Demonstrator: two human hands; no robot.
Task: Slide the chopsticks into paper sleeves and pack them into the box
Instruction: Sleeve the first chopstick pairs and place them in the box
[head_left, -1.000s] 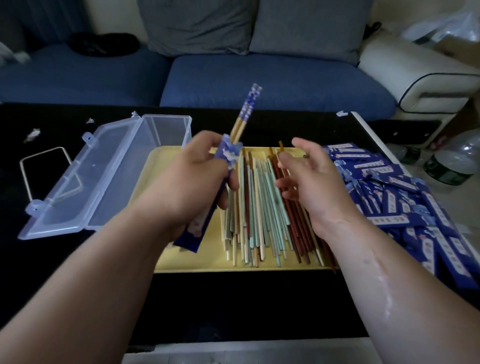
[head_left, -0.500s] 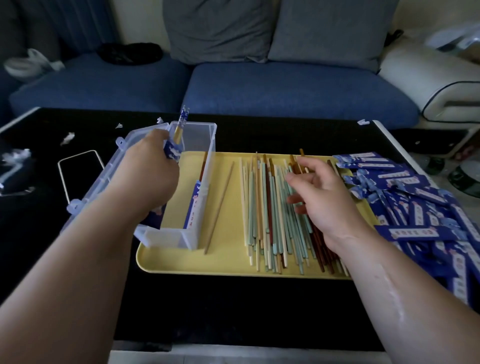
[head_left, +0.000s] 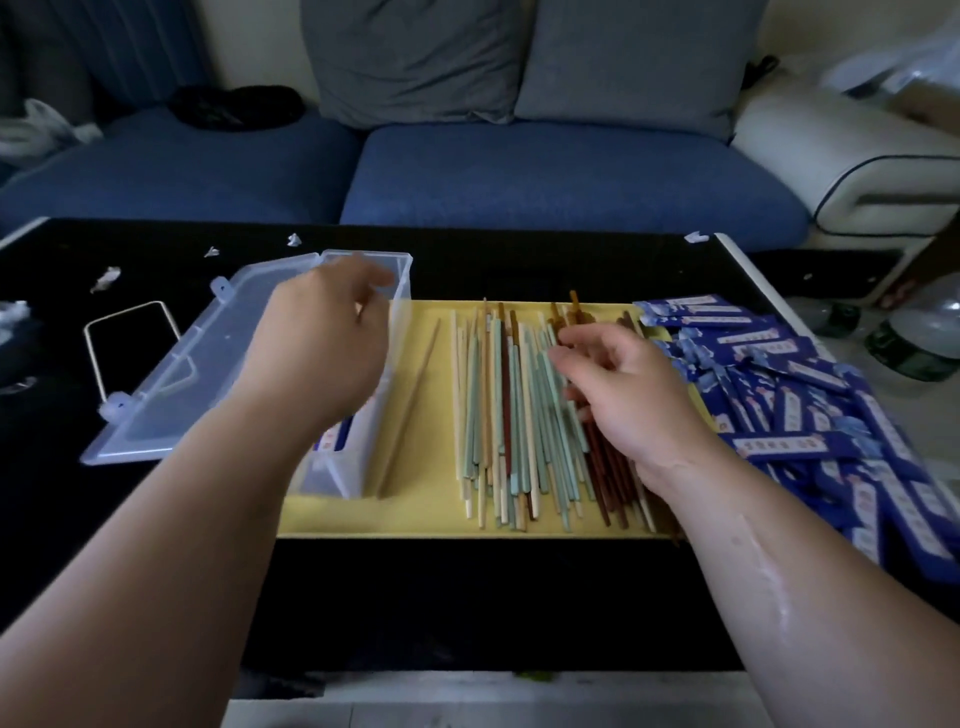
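Chopsticks (head_left: 498, 405), slim and smooth in teal, pale and red-brown, lie loose and parallel on the yellow tray (head_left: 415, 519), likely so pairs can be picked off easily. The right hand (head_left: 623, 395) rests curled fingers (head_left: 574, 358) on them; whether its grip has closed on any I cannot tell. The left hand (head_left: 327, 338) hovers over the clear plastic box (head_left: 358, 467), grip apart and empty, with a sleeved pair (head_left: 332, 441) inside. Blue paper sleeves (head_left: 779, 374) are heaped on the desk (head_left: 467, 597) at the right.

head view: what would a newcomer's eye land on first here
The spread of green, cream and brown chopsticks on the yellow tray, centre, under the right hand. Then the heap of blue paper sleeves at right, and the left hand over the clear box at left.
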